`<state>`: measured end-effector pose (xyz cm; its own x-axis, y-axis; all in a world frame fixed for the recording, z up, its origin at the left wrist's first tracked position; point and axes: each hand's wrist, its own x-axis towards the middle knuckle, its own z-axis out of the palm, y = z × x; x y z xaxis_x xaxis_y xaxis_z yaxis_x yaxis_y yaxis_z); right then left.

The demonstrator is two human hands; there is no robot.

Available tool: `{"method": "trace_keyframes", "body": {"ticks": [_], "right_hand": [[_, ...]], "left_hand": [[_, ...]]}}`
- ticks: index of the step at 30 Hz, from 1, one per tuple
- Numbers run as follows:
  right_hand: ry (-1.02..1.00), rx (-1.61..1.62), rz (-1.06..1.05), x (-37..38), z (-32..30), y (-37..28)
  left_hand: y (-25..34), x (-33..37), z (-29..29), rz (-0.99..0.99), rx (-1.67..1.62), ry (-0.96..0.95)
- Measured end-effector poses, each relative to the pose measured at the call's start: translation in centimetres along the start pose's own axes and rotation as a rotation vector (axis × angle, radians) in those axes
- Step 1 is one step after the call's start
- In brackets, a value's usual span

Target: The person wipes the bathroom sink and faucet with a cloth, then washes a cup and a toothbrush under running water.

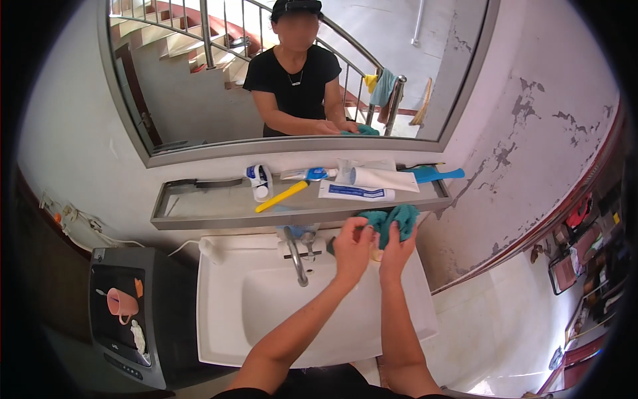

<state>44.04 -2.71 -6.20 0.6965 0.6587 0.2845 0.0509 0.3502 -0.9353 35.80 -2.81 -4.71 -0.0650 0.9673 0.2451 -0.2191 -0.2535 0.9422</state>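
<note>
A bunched teal cloth (403, 216) is held up over the back right corner of the white sink (219, 319), just in front of the shelf. My right hand (395, 253) grips it from below, thumb against the folds. At the cloth's left side, my left hand (352, 249) has its fingers curled in a pinch on the edge; the fingertips partly hide what they grip. Left of my hands rises the curved metal faucet (296, 256). Under the cloth shows a small pale thing (377, 255), mostly covered by my fingers.
Over the sink runs a metal-framed shelf (219, 220) with toothpaste tubes (359, 192), a yellow-handled item (282, 197), a blue comb (438, 174) and a dark-handled item (199, 183). A mirror (199, 113) hangs above. At left, a dark washing machine (176, 319) bears a pink mug (122, 305).
</note>
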Motion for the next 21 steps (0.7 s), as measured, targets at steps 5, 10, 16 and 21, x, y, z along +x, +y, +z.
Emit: {"method": "trace_keyframes", "body": {"ticks": [5, 10, 16, 21], "right_hand": [[-0.126, -0.169, -0.258, -4.7, 5.0, -0.8], [-0.277, -0.225, -0.359, -9.3, 9.8, -2.7], [-0.437, -0.211, -0.37, -15.3, 15.4, -3.8], [-0.583, -0.204, -0.452, -19.8, 20.0, -3.7]], "left_hand": [[4.1, 1.2, -7.4, -0.013, -0.026, 0.114], [4.4, 1.7, -13.9, 0.067, -0.085, 0.248], [6.3, 1.6, -22.7, 0.092, -0.101, 0.355], [7.2, 1.0, -29.5, 0.144, -0.077, 0.452]]}}
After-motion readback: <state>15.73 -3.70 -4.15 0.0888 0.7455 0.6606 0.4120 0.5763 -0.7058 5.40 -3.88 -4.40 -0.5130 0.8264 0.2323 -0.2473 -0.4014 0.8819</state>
